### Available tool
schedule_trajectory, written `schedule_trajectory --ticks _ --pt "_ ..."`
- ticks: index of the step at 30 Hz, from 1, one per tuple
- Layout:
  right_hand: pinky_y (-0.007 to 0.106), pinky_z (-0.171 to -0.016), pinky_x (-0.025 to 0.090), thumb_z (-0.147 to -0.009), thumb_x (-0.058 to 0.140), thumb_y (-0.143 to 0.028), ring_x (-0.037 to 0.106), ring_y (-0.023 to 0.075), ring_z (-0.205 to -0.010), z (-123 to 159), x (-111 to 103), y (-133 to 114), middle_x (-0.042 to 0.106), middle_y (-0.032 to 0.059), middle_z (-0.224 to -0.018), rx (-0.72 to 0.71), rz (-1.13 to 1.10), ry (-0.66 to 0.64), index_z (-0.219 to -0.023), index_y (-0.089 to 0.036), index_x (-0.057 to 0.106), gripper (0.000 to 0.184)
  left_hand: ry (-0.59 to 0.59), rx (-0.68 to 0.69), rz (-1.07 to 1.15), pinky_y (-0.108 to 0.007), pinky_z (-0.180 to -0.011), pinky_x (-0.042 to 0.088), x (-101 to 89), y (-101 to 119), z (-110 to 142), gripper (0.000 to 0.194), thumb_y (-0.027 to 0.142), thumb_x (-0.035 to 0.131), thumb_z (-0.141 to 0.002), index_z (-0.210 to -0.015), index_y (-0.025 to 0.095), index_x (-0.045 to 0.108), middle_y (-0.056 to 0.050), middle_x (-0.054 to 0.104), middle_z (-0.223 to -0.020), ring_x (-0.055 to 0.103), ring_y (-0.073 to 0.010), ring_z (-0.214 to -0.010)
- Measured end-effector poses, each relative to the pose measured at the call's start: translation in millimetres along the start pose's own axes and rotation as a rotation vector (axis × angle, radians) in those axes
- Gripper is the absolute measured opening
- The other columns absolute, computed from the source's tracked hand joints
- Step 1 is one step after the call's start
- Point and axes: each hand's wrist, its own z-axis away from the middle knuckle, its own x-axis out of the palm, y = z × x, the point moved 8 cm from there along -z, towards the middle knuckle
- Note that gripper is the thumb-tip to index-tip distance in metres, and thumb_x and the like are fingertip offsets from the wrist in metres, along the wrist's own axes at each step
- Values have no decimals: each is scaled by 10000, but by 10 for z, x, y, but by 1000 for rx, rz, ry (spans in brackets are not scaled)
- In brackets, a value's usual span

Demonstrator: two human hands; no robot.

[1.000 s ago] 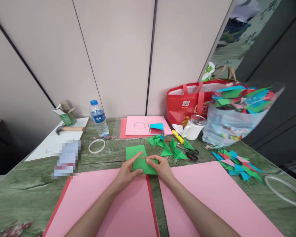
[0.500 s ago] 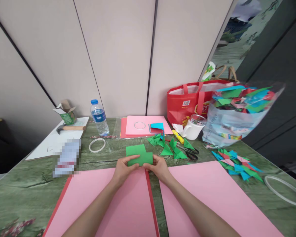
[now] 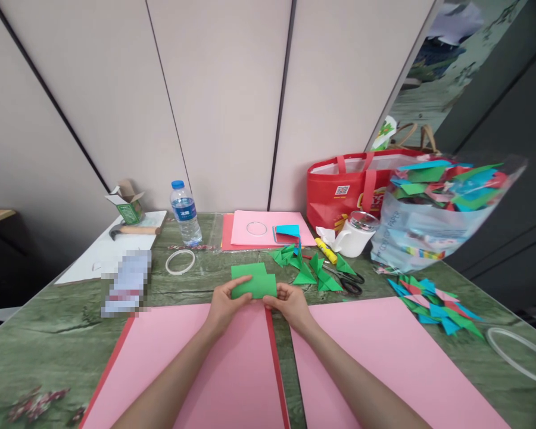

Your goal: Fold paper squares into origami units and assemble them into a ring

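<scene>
A green paper sheet [image 3: 254,281], partly folded, lies on the green marbled table [image 3: 49,333] just beyond two large pink sheets. My left hand [image 3: 226,304] pinches its near left edge, thumb on top. My right hand [image 3: 290,302] grips the near right edge, fingers curled around the fold. Both hands hold the folded part slightly above the table. Behind it lie several folded green paper triangles [image 3: 306,268].
Large pink sheets [image 3: 384,357] cover the near table. Scissors [image 3: 351,280], a yellow glue stick [image 3: 326,250], a white cup [image 3: 355,235], a water bottle [image 3: 185,214], tape rings [image 3: 180,261], a red bag [image 3: 352,185], a clear bag of coloured paper [image 3: 438,208] and loose triangles [image 3: 433,301] surround them.
The near half of the green sheet has been folded up and over; both hands shifted from pressing flat on it to pinching the folded edge. The camera view moved slightly.
</scene>
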Motion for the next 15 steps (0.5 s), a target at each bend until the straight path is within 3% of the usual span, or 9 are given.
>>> schedule_trajectory --ticks 8,12,15 --pt "319 -580 536 -535 731 -435 663 206 -635 8 -4 18 693 60 -691 30 -102 -3 -840 -141 617 438 43 -6 186 -316 -696 535 -11 0 -13 805 235 727 -575 -1292 192 363 -59 616 -1049 633 -158 -699" --pt "326 -580 539 -529 731 -441 665 216 -632 6 10 31 692 58 -666 42 -94 -5 -803 -143 619 421 43 33 204 -313 -677 543 -16 14 -23 803 246 697 -617 -1316 208 304 -66 597 -1069 626 -158 -712" --pt "330 -596 536 -536 732 -422 660 204 -617 1 0 27 689 46 -664 31 -96 13 -817 -149 608 411 53 37 204 -328 -661 547 -38 10 -29 763 285 667 -651 -1312 205 294 -39 627 -936 625 -155 -672"
